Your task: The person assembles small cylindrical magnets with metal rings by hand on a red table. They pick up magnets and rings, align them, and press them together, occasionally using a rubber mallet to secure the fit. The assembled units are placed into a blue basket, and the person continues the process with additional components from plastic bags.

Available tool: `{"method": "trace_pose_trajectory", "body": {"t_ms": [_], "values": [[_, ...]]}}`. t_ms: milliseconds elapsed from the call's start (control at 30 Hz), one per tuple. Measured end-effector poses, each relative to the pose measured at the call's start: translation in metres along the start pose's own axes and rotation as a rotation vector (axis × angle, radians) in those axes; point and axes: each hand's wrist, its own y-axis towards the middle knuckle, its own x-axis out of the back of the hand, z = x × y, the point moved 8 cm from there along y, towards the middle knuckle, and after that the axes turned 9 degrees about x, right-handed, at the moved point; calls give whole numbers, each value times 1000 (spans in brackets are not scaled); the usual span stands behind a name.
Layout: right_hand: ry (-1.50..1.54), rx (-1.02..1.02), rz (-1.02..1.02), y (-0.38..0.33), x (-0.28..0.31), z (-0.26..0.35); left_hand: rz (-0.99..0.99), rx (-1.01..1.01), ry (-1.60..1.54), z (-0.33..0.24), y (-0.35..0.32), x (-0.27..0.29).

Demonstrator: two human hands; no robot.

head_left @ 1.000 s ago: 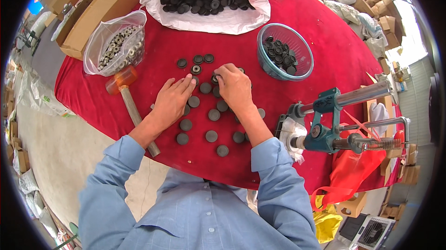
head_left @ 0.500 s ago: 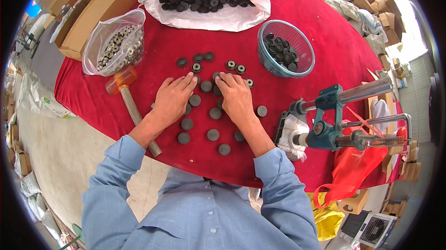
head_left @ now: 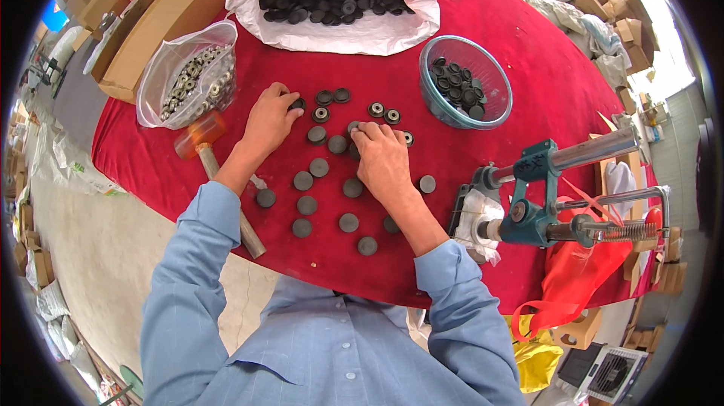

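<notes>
Two hands at work on the red tablecloth (head_left: 528,89). Our left hand (head_left: 270,121) pinches a black disc (head_left: 297,104) w/ fingertips; our right hand (head_left: 383,161) presses fingers on another disc (head_left: 354,127). More discs (head_left: 318,168) lie btwn & below both hands. Mallet (head_left: 202,138) just left of left wrist; glass bowl (head_left: 494,104) up-right of right hand.

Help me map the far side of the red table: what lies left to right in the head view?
Cardboard box → clear bag of metal rings → white sack of black discs → glass bowl of discs.
</notes>
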Motion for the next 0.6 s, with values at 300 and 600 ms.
{"method": "trace_pose_trajectory", "body": {"t_ms": [300,600], "values": [[213,-35,-51,34,7,27,-92,-191,-30,-4,-7,-3],[-31,163,-18,30,-14,55,-16,85,-376,8,-7,2]]}}
